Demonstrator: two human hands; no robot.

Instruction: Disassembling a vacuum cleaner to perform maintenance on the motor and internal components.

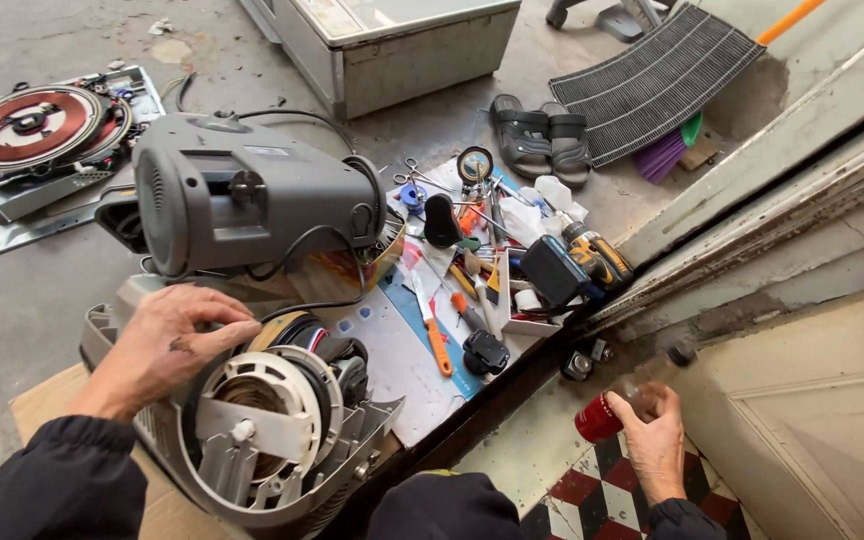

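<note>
My left hand (167, 340) rests flat on an opened grey appliance base (282, 450), just beside its round white reel and dark motor part. The appliance's grey top housing (242, 190) stands tilted behind it, joined by a black cable. Low at the right, my right hand (652, 435) grips a small red can (599, 418) above the red, black and white tiled floor.
A mat (402, 350) holds scattered tools: an orange-handled knife (432, 325), screwdrivers, scissors, a yellow-black cordless drill (582, 262). Sandals (542, 135), a ribbed filter panel (652, 80), a metal box (402, 40) and a copper-coil plate (32, 125) lie around. A door threshold runs at the right.
</note>
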